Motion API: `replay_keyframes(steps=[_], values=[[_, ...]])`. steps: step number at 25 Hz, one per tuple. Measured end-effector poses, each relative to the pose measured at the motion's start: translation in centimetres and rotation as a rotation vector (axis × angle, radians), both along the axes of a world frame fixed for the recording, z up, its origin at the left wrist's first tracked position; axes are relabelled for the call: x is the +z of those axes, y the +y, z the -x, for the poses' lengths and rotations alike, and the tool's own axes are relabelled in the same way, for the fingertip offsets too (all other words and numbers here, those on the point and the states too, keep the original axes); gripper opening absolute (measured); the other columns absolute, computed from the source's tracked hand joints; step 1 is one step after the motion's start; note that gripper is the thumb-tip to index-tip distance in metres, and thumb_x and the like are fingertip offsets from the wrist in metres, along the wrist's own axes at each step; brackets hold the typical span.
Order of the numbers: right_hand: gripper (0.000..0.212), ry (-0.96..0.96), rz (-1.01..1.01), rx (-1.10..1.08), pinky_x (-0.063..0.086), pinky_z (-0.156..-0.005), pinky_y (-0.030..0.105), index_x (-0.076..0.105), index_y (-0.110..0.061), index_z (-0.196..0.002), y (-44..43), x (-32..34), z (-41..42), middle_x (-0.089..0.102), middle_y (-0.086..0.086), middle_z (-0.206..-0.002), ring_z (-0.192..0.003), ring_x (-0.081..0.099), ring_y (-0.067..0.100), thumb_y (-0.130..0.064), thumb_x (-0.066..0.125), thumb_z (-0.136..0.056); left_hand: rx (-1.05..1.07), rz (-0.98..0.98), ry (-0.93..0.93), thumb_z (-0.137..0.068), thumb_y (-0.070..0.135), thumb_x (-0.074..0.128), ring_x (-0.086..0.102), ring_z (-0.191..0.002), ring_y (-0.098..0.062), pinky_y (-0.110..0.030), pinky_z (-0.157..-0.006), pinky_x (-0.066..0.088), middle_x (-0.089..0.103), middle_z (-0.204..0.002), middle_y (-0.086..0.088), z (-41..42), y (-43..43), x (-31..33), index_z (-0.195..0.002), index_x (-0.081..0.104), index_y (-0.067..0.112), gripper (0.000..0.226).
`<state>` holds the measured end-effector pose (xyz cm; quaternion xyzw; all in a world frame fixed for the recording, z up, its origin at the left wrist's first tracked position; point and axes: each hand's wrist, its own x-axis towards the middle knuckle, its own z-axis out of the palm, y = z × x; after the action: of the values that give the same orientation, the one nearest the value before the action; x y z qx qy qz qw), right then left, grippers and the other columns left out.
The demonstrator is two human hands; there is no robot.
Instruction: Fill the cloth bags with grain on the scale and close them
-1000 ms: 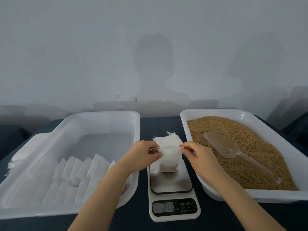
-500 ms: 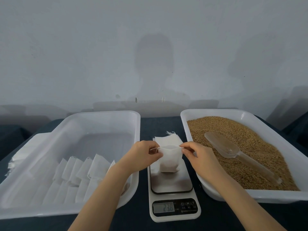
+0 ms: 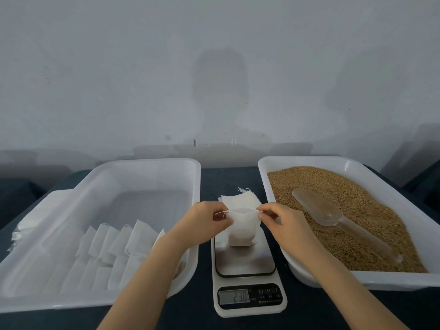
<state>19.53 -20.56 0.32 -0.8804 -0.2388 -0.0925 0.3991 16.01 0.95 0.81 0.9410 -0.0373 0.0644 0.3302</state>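
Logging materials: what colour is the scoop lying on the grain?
The scoop is clear, colourless plastic; the head view shows it best.

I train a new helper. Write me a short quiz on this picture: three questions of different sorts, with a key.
1. True or false: the scoop lies on the grain, and no hand holds it.
2. The left hand and the right hand pinch the cloth bag. Where does it stand? A) scale B) grain C) table
3. Fill in: the row of white bags lies in the ___ tray.
Key: 1 true; 2 A; 3 left.
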Motion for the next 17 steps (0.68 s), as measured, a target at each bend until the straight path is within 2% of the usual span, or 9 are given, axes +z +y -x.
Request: replay_keyframes(steps=[3,6,8,10,12,13,15,17], values=[[0.012,-0.007,0.02,-0.006,0.042,-0.077,0.008,0.07,-0.021,-0.097,0.0,0.1,0.1,0.067,-0.012,-0.085,-0.082,0.061,0.0,-0.025,0.068,-0.085,-0.002,-0.004,0.022,-0.086,0.039,0.066,0.052,-0.066,-0.003,-0.007,-0.058,0.039,0.059,-0.074,0.012,0.0,-0.1,0.1,-0.087,0.064,0.026,0.014],[0.009,-0.04,0.036,0.034,0.041,-0.079,0.017,0.071,-0.018,-0.091,0.1,0.5,0.3,0.067,-0.01,-0.08,-0.078,0.061,0.004,-0.023,0.07,-0.083,-0.032,-0.04,0.089,-0.078,0.05,0.07,0.055,-0.071,-0.006,-0.019,-0.064,0.045,0.06,-0.078,0.011,0.4,-0.5,0.3,-0.091,0.061,0.028,0.027],[0.004,-0.032,0.0,0.116,0.039,-0.074,0.012,0.07,-0.018,-0.087,0.1,0.7,0.6,0.067,-0.011,-0.077,-0.075,0.06,0.003,-0.02,0.069,-0.084,-0.042,-0.094,0.136,-0.071,0.057,0.073,0.057,-0.079,-0.006,-0.025,-0.07,0.05,0.061,-0.089,0.013,0.7,-0.8,0.5,-0.1,0.055,0.032,0.042],[0.003,-0.001,-0.041,0.211,0.04,-0.069,0.01,0.07,-0.018,-0.086,0.2,1.0,0.9,0.067,-0.01,-0.075,-0.073,0.061,0.003,-0.016,0.067,-0.085,-0.05,-0.121,0.161,-0.067,0.062,0.073,0.057,-0.082,-0.006,-0.022,-0.069,0.047,0.061,-0.096,0.018,1.0,-1.1,0.8,-0.106,0.048,0.04,0.052],[0.007,0.017,-0.052,0.281,0.042,-0.067,0.011,0.07,-0.021,-0.085,0.3,1.3,1.2,0.068,-0.01,-0.074,-0.072,0.061,0.004,-0.015,0.067,-0.086,-0.062,-0.14,0.146,-0.066,0.065,0.072,0.057,-0.086,-0.006,-0.022,-0.074,0.046,0.061,-0.101,0.018,1.1,-1.3,1.1,-0.114,0.048,0.046,0.057],[0.01,0.027,-0.052,0.304,0.043,-0.068,0.012,0.069,-0.025,-0.085,0.3,1.4,1.3,0.068,-0.01,-0.075,-0.073,0.062,0.006,-0.016,0.067,-0.086,-0.073,-0.161,0.132,-0.066,0.066,0.07,0.056,-0.086,-0.007,-0.023,-0.075,0.045,0.062,-0.1,0.018,1.1,-1.3,1.1,-0.116,0.05,0.049,0.057],[0.013,0.036,-0.05,0.331,0.044,-0.071,0.013,0.069,-0.03,-0.084,0.2,1.5,1.4,0.069,-0.012,-0.078,-0.077,0.062,0.006,-0.017,0.067,-0.086,-0.086,-0.209,0.104,-0.068,0.067,0.068,0.053,-0.078,-0.006,-0.021,-0.069,0.041,0.06,-0.086,0.018,1.2,-1.4,1.0,-0.113,0.058,0.048,0.05],[0.013,0.02,-0.053,0.334,0.044,-0.072,0.012,0.069,-0.03,-0.085,0.2,1.5,1.5,0.069,-0.015,-0.079,-0.078,0.062,0.005,-0.017,0.066,-0.086,-0.075,-0.223,0.089,-0.073,0.063,0.067,0.046,-0.061,-0.006,-0.02,-0.06,0.036,0.052,-0.065,0.014,1.1,-1.5,0.8,-0.093,0.068,0.035,0.034]])
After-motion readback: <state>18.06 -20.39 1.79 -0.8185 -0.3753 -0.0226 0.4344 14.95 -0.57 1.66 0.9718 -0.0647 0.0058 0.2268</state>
